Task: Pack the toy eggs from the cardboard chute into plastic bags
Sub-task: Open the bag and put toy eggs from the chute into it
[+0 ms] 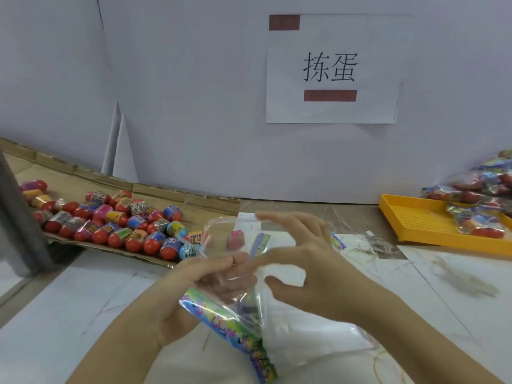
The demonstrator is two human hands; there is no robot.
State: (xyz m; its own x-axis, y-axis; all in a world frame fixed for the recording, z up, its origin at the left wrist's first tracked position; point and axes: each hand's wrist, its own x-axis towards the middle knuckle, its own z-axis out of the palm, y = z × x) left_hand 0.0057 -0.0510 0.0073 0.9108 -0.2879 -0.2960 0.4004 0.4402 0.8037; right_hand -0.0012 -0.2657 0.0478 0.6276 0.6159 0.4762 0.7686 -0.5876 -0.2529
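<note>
The left hand [194,295] grips a clear bag [221,317] over the table [83,295], its fingers curled round the crumpled middle of the film, with the mouth standing up and a bright green, blue and pink printed strip running down toward the near edge; the print on that strip is too blurred to read. The right hand [315,273] is spread loose at the bag's mouth, fingers straight and thumb out, clasping nothing. A pink egg [236,238] shows through the film near the mouth; whether it lies inside the bag or behind it cannot be told. The other eggs [110,223], mostly red-bottomed with coloured label wraps, lie heaped in the cardboard chute [166,194] at the left, which slopes down onto the table; their labels carry barcodes and small print that cannot be made out. On the wall [180,92] hangs a white paper sign [332,112] printed with the black characters 拣蛋, with a brown-red block above them and another below. At the far right a yellow tray [415,220] holds filled bags [476,217], with more piled behind it.
</note>
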